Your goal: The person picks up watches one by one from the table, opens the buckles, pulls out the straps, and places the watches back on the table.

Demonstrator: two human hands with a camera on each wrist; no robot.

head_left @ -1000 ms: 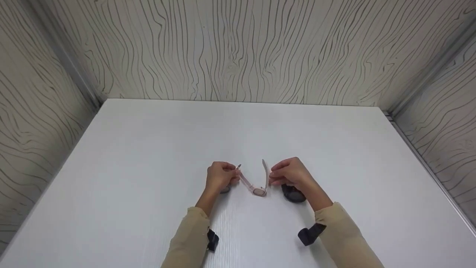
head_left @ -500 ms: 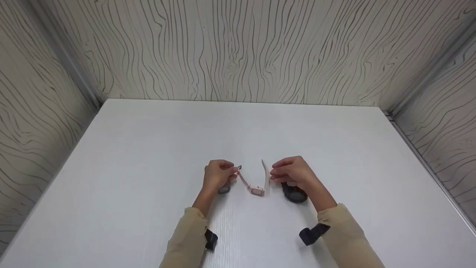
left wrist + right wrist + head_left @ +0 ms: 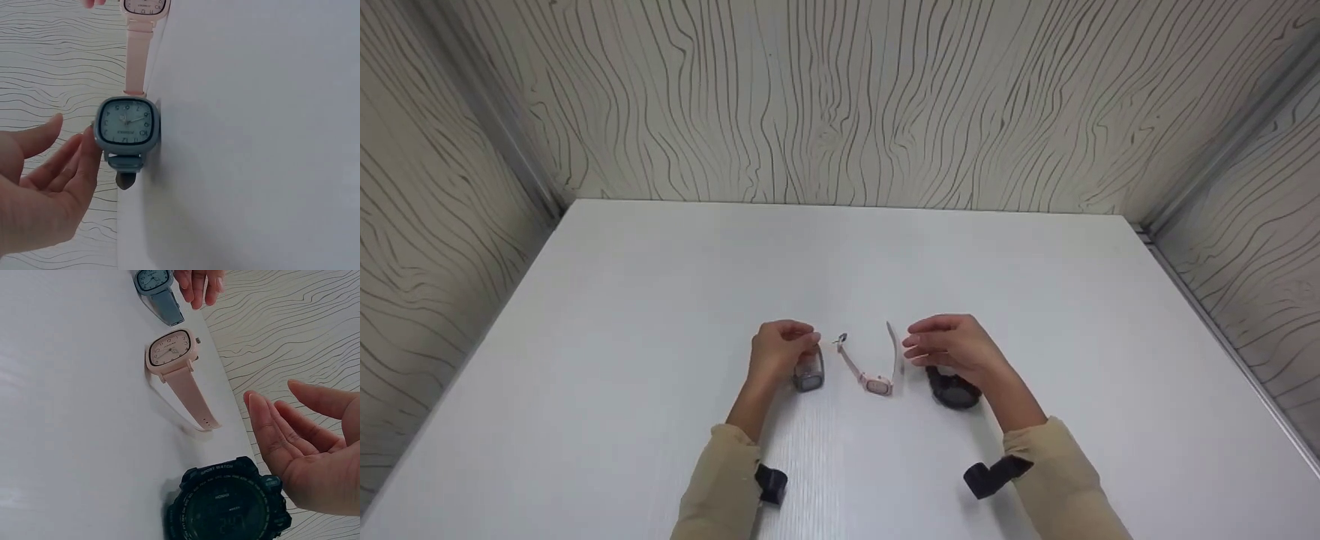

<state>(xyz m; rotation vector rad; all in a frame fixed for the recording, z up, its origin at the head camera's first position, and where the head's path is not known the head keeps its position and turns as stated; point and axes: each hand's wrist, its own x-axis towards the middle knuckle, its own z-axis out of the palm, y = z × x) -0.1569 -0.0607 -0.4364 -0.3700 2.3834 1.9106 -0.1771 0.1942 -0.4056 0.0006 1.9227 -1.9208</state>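
A pink wristwatch (image 3: 877, 385) stands on the table between the hands, its two strap ends spread apart. My left hand (image 3: 780, 351) is beside a blue-grey wristwatch (image 3: 126, 125); in the left wrist view thumb and fingers are apart, and the fingertips reach the watch's side, though contact is unclear. My right hand (image 3: 960, 349) hovers with loosely bent fingers, holding nothing, between the pink watch and a black digital sports watch (image 3: 225, 509). Part of the black watch's strap is hidden beneath that hand in the head view.
The white table (image 3: 660, 270) spreads out around the watches. Wood-grain patterned panels (image 3: 825, 97) rise behind it and at both sides. A black wrist camera (image 3: 771, 484) is strapped at the left sleeve, another black camera (image 3: 990, 476) at the right.
My left hand has let go of the pink watch's strap and moved left to the blue-grey watch, which is now more exposed. My right hand has drawn slightly right, away from the pink strap.
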